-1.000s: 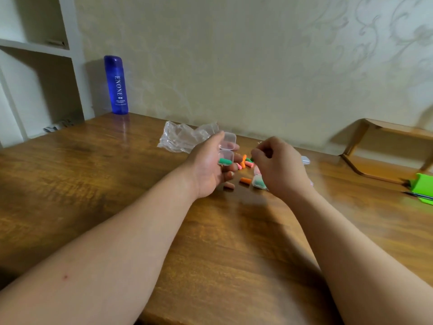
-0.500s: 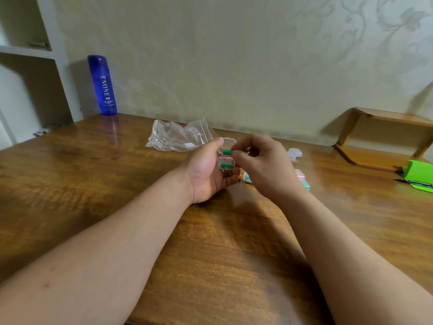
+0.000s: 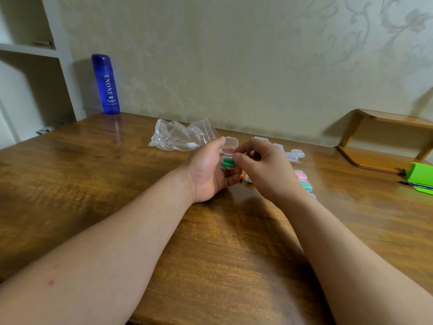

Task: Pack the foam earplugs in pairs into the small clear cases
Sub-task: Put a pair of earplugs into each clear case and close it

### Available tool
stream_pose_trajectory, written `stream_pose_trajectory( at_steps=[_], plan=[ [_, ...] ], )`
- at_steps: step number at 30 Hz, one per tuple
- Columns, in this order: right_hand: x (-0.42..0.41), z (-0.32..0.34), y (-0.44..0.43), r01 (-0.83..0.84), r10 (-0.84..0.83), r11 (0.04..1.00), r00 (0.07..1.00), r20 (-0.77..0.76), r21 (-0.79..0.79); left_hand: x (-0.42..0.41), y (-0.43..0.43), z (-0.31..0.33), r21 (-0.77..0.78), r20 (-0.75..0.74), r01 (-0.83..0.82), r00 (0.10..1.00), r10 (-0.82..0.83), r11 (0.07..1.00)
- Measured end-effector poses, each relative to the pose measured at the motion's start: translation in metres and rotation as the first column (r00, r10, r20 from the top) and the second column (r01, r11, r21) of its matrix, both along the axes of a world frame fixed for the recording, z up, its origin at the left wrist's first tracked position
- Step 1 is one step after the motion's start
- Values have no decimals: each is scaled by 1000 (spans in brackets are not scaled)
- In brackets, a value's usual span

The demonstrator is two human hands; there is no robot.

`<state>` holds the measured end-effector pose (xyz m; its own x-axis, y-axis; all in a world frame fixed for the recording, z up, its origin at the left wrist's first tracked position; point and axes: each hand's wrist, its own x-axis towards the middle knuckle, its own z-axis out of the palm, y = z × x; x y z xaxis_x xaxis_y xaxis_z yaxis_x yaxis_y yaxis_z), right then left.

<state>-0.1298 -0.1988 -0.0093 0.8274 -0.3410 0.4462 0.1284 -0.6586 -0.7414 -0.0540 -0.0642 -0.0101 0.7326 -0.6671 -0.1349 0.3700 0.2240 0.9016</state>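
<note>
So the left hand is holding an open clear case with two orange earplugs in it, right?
Not quite. The head view shows the left hand holding the open clear case, but the two earplugs in it are green, not orange. The rest is right.

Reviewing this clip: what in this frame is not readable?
Head view:
- Loose earplugs: mostly behind the right hand; count unknown.
- Open case in the left hand: green plugs inside, number unclear.
- Blue bottle: small print too small.
- Green holder: cut by right edge.
</note>
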Motion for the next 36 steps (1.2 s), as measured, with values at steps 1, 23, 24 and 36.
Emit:
stream_pose_trajectory(
  at_steps=[1, 23, 24, 36],
  plan=[
    [-1, 1, 0, 0, -1, 999, 1000, 27, 38, 0, 0, 0, 1, -5, 3, 1000, -3, 1000],
    [-4, 2, 0, -83, 84, 994, 996, 7, -74, 5, 8, 5, -77, -63, 94, 993, -99, 993],
    [-4, 1, 0, -89, 89, 992, 996, -2, -86, 4, 8, 5, -84, -54, 103, 993, -108, 991],
    [-3, -4, -3, -138, 135, 984, 990, -38, -114, 3, 4, 0, -73, 79, -30, 996, 36, 997]
  ],
)
